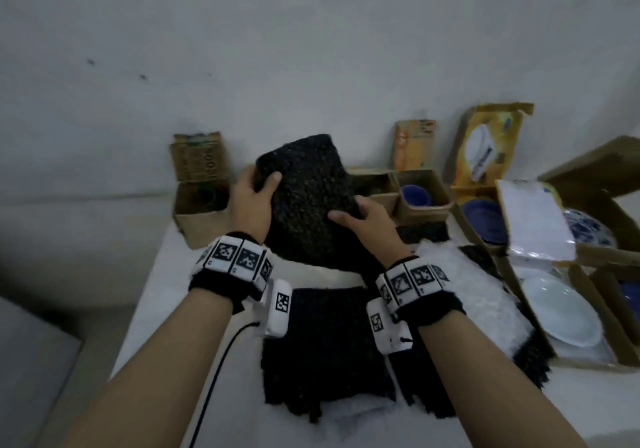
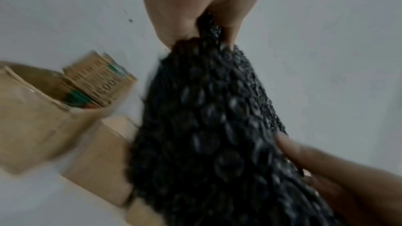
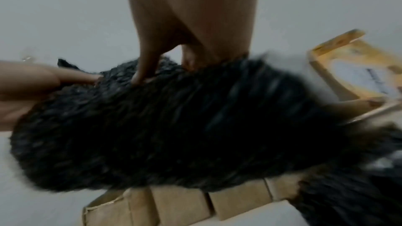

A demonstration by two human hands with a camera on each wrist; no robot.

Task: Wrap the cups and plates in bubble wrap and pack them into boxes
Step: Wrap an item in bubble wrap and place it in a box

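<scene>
A bundle wrapped in black bubble wrap [image 1: 306,198] is held up above the white table [image 1: 173,274], tilted, between both hands. My left hand [image 1: 254,198] grips its left edge, thumb on the front; in the left wrist view the wrap [image 2: 208,126] is pinched between thumb and fingers. My right hand [image 1: 363,219] grips the lower right edge, fingers curled on the wrap [image 3: 174,123]. What is inside the wrap is hidden. More black bubble wrap sheets [image 1: 322,347] lie flat under my wrists.
An open cardboard box [image 1: 199,212] stands at the back left. At the right, boxes hold a blue cup [image 1: 415,193], a blue plate [image 1: 483,217], a white plate [image 1: 561,309] and a blue-patterned plate [image 1: 588,228]. White bubble wrap [image 1: 467,285] lies at right.
</scene>
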